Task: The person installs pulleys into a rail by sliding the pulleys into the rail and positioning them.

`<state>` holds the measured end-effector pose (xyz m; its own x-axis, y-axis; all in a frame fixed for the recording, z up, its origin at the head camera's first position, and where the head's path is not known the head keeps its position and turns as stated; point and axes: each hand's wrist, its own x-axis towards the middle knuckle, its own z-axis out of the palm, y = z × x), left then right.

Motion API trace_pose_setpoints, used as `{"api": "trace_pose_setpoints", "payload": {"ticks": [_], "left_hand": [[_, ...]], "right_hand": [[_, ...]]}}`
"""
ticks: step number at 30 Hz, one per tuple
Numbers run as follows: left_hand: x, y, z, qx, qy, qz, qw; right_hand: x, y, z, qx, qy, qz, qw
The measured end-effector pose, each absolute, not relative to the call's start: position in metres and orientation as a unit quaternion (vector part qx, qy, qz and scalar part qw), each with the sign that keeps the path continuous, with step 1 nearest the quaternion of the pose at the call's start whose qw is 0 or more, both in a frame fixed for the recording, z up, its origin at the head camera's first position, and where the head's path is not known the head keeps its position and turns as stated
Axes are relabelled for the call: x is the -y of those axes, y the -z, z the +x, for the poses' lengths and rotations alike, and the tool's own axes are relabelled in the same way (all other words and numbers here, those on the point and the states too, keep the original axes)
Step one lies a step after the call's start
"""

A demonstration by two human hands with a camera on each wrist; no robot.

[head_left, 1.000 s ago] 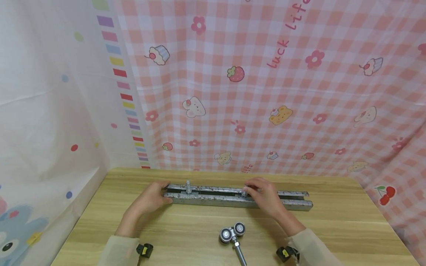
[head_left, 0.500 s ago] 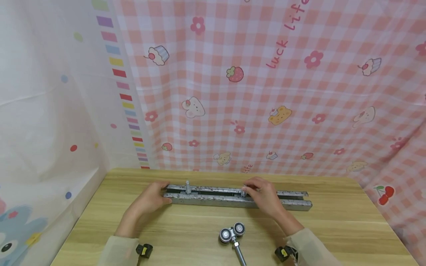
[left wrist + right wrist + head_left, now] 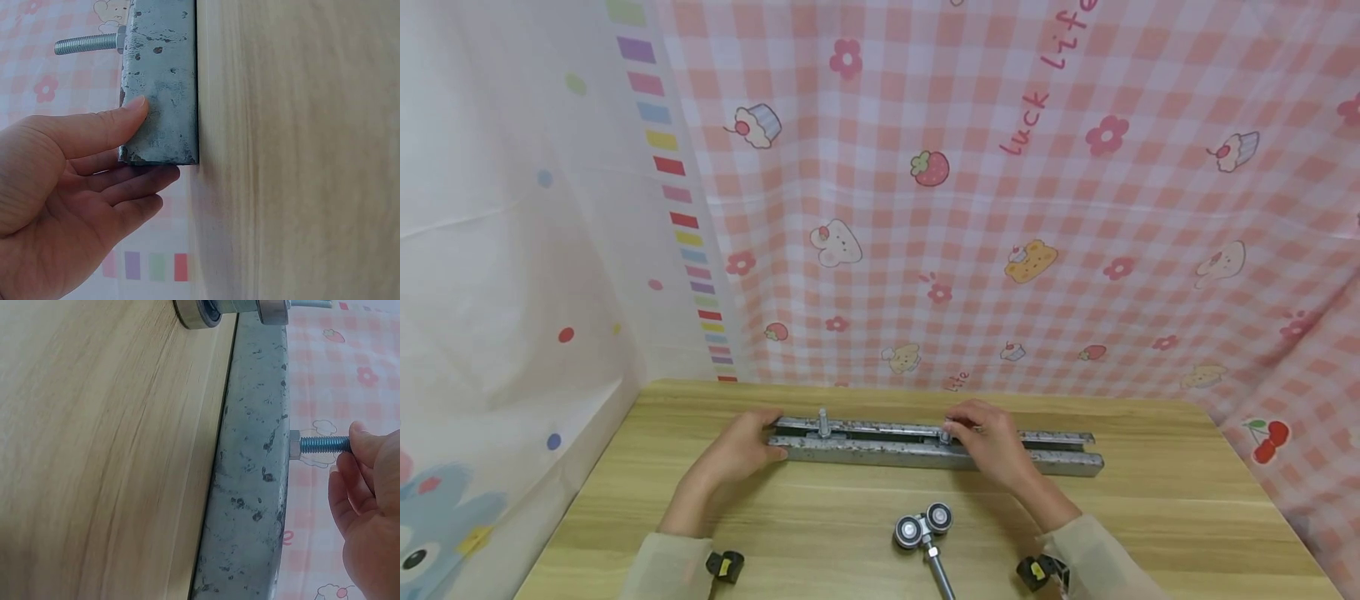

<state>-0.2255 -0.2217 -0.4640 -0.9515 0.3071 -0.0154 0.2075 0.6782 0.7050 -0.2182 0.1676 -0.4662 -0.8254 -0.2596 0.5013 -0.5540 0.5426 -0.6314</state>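
A worn grey steel channel rail lies across the table with its slot facing up. My left hand grips its left end, the thumb pressed on the near side wall and the other fingers about the end and far side. Near that end a threaded bolt stands upright out of the slot. My right hand pinches the tip of a second upright bolt, which has a hex nut at its base by the slot. Whatever carries this bolt inside the rail is mostly hidden.
A loose trolley roller with black-ringed wheels and a threaded stem lies on the wooden table in front of the rail. Behind the table hangs a pink checked cloth; a white cloth hangs at the left.
My right hand has slid slightly left along the rail with the bolt it pinches. My left hand keeps its hold on the rail's end, and the loose roller stays put.
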Motion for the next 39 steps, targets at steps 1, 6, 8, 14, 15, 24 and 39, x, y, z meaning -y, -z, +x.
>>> {"api": "trace_pose_setpoints", "payload": {"ticks": [1, 6, 8, 14, 15, 24, 39], "left_hand": [[0.221, 0.464, -0.225, -0.913, -0.378, 0.138, 0.068], [0.221, 0.463, -0.225, -0.913, -0.378, 0.137, 0.071], [0.221, 0.462, -0.224, -0.913, -0.379, 0.135, 0.072], [0.222, 0.461, -0.226, -0.911, -0.384, 0.134, 0.072], [0.222, 0.461, -0.226, -0.911, -0.384, 0.135, 0.071], [0.223, 0.463, -0.226, -0.911, -0.381, 0.146, 0.063], [0.223, 0.464, -0.226, -0.910, -0.384, 0.143, 0.065]], "right_hand": [[-0.167, 0.466, -0.218, 0.860, -0.415, 0.238, 0.176], [-0.164, 0.465, -0.218, 0.859, -0.412, 0.247, 0.176], [-0.162, 0.465, -0.218, 0.858, -0.413, 0.251, 0.174], [-0.158, 0.465, -0.219, 0.860, -0.411, 0.251, 0.170], [-0.158, 0.465, -0.219, 0.860, -0.411, 0.251, 0.170], [-0.150, 0.463, -0.220, 0.859, -0.415, 0.254, 0.159], [-0.139, 0.460, -0.221, 0.859, -0.420, 0.261, 0.132]]}}
